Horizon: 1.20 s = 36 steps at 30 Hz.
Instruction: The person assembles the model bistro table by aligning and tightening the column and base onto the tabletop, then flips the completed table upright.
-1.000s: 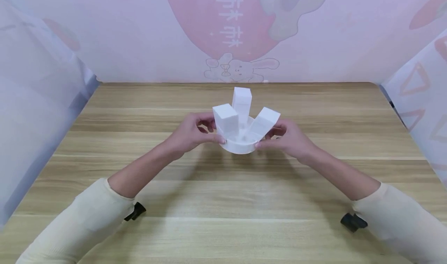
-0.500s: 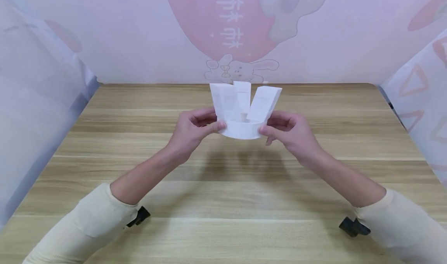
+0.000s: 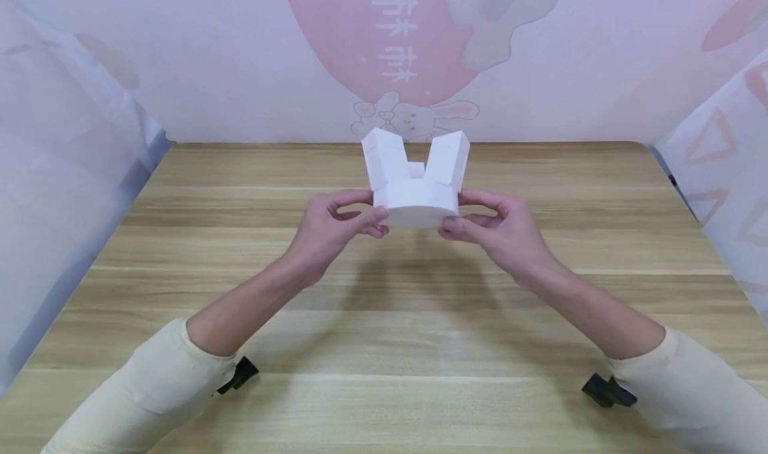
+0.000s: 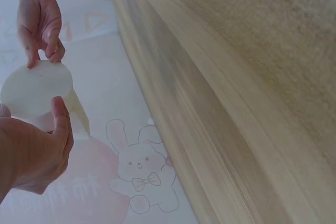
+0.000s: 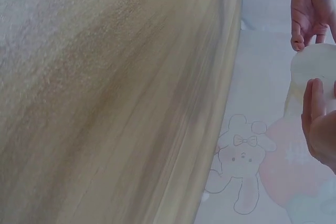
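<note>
A white piece with a round, shallow base and block-like prongs (image 3: 417, 197) is held above the wooden table, its shadow falling below. Two prongs stand up left and right; a third shows only partly between them. My left hand (image 3: 331, 231) pinches the base's left side, thumb at the front. On the right side my right hand (image 3: 503, 231) grips it likewise. The left wrist view shows the flat underside (image 4: 37, 90) of the base, with the fingers of both hands at its edge. In the right wrist view the base (image 5: 312, 65) is partly cut off by the frame.
The wooden table (image 3: 420, 374) ends at a pale cloth backdrop (image 3: 240, 61) with a printed rabbit. Cloth also hangs at both sides. A black device (image 3: 238, 375) sits at the left sleeve, another (image 3: 608, 391) at the right sleeve.
Both hands have raised the white piece a little and tipped it, so its underside now faces the head camera more. The third prong has dropped mostly out of sight behind the base.
</note>
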Available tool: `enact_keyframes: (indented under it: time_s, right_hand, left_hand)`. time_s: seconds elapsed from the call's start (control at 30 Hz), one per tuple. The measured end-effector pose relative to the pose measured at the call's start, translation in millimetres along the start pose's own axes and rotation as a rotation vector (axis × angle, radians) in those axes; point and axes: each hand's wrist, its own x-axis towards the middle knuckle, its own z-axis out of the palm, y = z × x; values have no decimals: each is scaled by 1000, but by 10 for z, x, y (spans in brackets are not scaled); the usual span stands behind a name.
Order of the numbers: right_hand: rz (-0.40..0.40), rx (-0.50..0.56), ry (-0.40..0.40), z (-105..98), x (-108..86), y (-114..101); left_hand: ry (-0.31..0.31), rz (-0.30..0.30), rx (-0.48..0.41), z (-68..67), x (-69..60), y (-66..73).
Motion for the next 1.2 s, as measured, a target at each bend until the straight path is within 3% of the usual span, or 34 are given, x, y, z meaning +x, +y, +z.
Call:
enact_keyframes:
  time_s: [0.1, 0.23, 0.47, 0.6, 0.87, 1.03, 1.2]
  right_hand:
    - [-23, -10, 15, 13, 9, 14]
    - [-52, -27, 42, 38, 22, 46]
    - [-10, -23, 99, 47, 15, 92]
    - [-46, -21, 41, 29, 11, 86]
    - [-6, -64, -99, -94, -11, 62]
    - [32, -94, -133, -130, -19, 80]
    - [68, -161, -144, -158, -23, 123]
  left_hand:
    - [-14, 31, 11, 7, -7, -17]
    - [15, 82, 19, 37, -2, -28]
    - [15, 103, 56, 66, -1, -40]
    - [-40, 143, 132, 37, 6, -33]
    - [-159, 100, 139, -37, -5, -29]
    - [-174, 103, 224, -22, -11, -49]
    - [-147, 83, 277, 8, -18, -98]
